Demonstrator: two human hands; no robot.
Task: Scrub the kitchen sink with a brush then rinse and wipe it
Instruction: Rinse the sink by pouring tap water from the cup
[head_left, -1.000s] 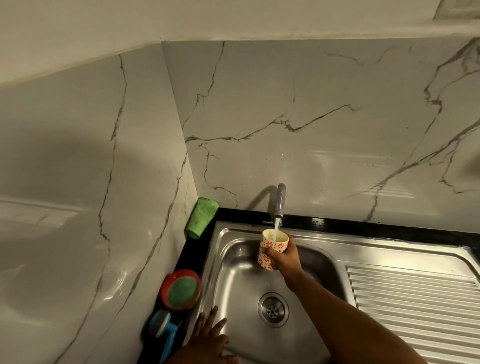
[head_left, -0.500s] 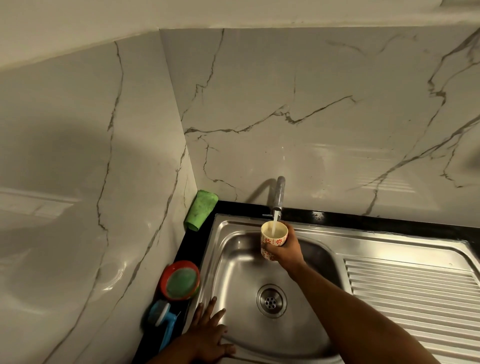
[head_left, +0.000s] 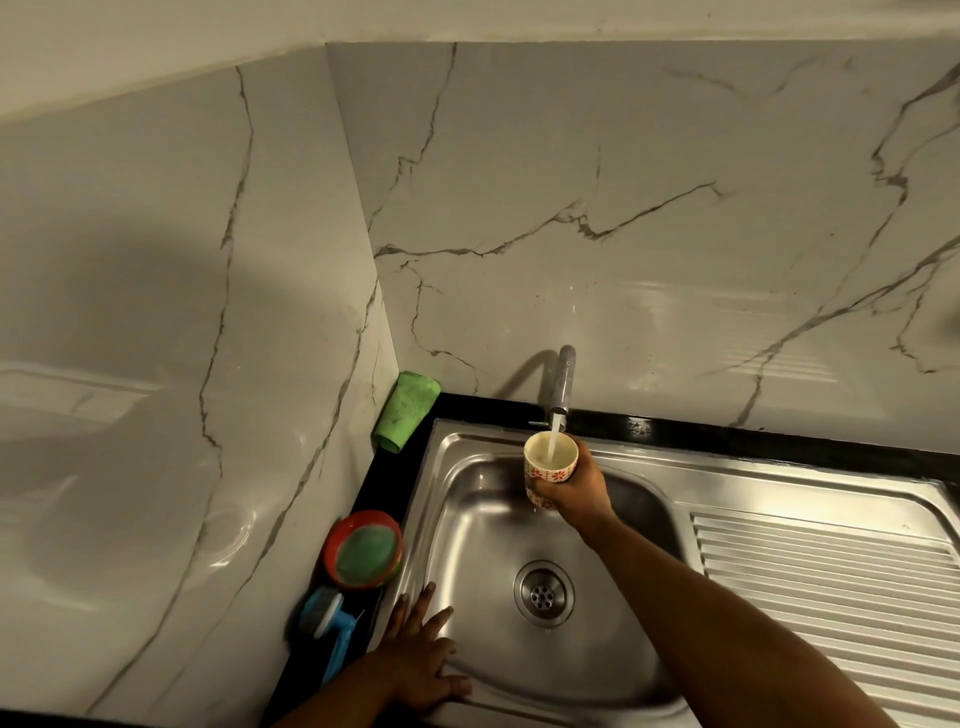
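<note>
Setting: home kitchen, corner sink station. Evidence: stainless steel sink (head_left: 467, 519) set in black bench (head_left: 727, 434), ribbed drainboard (head_left: 831, 597) right of right hand (head_left: 576, 488). Tap (head_left: 563, 379) just above right hand, running water into patterned cup (head_left: 548, 467). White marble-look tiles (head_left: 623, 208) on both walls. Left of left hand (head_left: 421, 660): blue scrub brush (head_left: 332, 623), red bowl (head_left: 363, 548); folded green cloth (head_left: 408, 410) in corner.

Drainboard (head_left: 831, 582) cut off at right/bottom edge; brush (head_left: 332, 626) head blurred, bristles hidden; cup (head_left: 549, 467) lower part behind fingers.
</note>
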